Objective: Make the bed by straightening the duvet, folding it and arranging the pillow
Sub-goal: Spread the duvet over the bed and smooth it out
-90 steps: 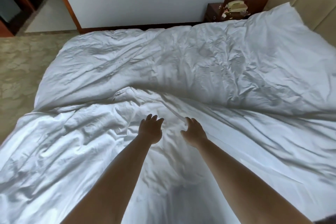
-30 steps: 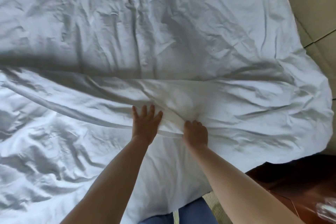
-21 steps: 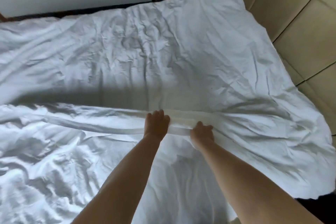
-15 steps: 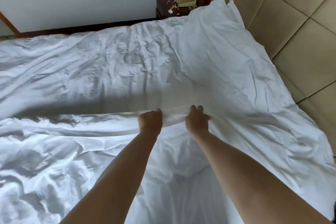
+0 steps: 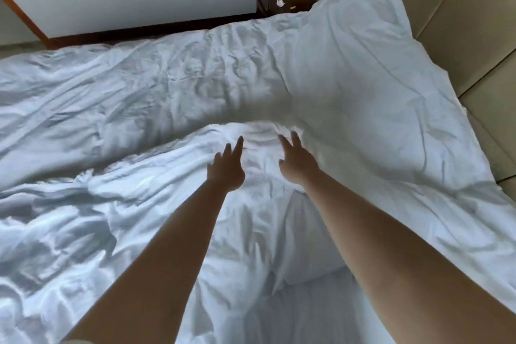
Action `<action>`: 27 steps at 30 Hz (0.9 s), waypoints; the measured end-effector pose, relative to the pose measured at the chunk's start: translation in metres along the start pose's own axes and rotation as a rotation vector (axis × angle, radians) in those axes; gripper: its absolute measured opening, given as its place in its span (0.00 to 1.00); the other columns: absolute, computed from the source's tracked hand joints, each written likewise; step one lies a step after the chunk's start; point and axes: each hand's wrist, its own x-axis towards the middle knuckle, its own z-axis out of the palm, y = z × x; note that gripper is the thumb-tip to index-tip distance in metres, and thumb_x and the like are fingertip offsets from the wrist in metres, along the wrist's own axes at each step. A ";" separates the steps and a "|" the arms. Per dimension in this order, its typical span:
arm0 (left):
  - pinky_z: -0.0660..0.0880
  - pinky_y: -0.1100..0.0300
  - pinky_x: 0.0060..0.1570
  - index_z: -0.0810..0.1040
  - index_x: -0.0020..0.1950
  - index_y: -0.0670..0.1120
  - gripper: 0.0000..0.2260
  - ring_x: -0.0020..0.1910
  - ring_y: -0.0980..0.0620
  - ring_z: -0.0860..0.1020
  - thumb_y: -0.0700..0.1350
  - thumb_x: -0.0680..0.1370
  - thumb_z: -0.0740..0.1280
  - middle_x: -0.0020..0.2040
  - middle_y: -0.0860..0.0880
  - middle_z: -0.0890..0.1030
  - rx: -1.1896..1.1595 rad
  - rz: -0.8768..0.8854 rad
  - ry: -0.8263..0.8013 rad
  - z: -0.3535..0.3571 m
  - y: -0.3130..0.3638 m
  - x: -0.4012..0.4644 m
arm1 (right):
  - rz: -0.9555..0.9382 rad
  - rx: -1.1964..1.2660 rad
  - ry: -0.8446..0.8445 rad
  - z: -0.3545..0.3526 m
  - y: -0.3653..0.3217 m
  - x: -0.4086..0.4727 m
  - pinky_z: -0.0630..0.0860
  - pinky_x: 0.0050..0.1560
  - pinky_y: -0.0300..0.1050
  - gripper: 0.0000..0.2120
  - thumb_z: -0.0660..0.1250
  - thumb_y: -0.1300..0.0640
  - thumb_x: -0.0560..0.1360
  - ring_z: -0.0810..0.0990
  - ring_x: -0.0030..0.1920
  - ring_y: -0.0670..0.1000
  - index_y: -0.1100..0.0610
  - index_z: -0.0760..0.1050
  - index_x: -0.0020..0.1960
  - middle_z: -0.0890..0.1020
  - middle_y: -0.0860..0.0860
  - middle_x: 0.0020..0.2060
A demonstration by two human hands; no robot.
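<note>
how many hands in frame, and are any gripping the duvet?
2. Left hand and right hand are side by side at mid-frame over the white duvet, fingers spread. Neither grips it; motion blur hides whether they touch it.

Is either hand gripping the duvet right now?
No. The left hand and the right hand both reach out with fingers spread straight over the white duvet, and neither pinches a fold.

Creased white cloth duvet [image 5: 195,98] (matt), padded headboard [image 5: 460,22].
</note>
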 end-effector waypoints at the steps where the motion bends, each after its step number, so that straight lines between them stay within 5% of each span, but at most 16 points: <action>1: 0.60 0.42 0.70 0.40 0.78 0.55 0.33 0.75 0.41 0.55 0.42 0.80 0.56 0.79 0.46 0.49 0.030 -0.015 -0.027 0.009 0.000 -0.002 | 0.012 -0.007 -0.042 0.008 0.004 -0.002 0.66 0.66 0.51 0.31 0.57 0.57 0.80 0.63 0.72 0.60 0.50 0.47 0.79 0.43 0.53 0.78; 9: 0.51 0.43 0.73 0.43 0.79 0.53 0.29 0.78 0.45 0.47 0.46 0.81 0.55 0.79 0.47 0.46 0.097 0.008 -0.117 0.039 0.007 -0.036 | 0.038 -0.125 -0.074 0.036 0.015 -0.033 0.51 0.75 0.52 0.31 0.58 0.49 0.79 0.45 0.77 0.56 0.53 0.50 0.78 0.48 0.55 0.78; 19: 0.52 0.44 0.73 0.52 0.78 0.51 0.25 0.77 0.46 0.50 0.49 0.82 0.56 0.79 0.47 0.51 0.178 0.154 -0.016 0.014 0.006 -0.122 | 0.037 -0.140 0.018 0.035 -0.008 -0.137 0.48 0.76 0.51 0.29 0.58 0.52 0.79 0.45 0.78 0.54 0.53 0.52 0.77 0.52 0.54 0.77; 27: 0.56 0.48 0.72 0.58 0.76 0.51 0.23 0.76 0.47 0.54 0.47 0.81 0.57 0.76 0.48 0.59 0.251 0.349 0.025 0.037 0.017 -0.198 | 0.140 -0.190 -0.083 0.071 0.006 -0.250 0.47 0.76 0.51 0.31 0.56 0.51 0.80 0.43 0.78 0.54 0.52 0.48 0.78 0.48 0.54 0.78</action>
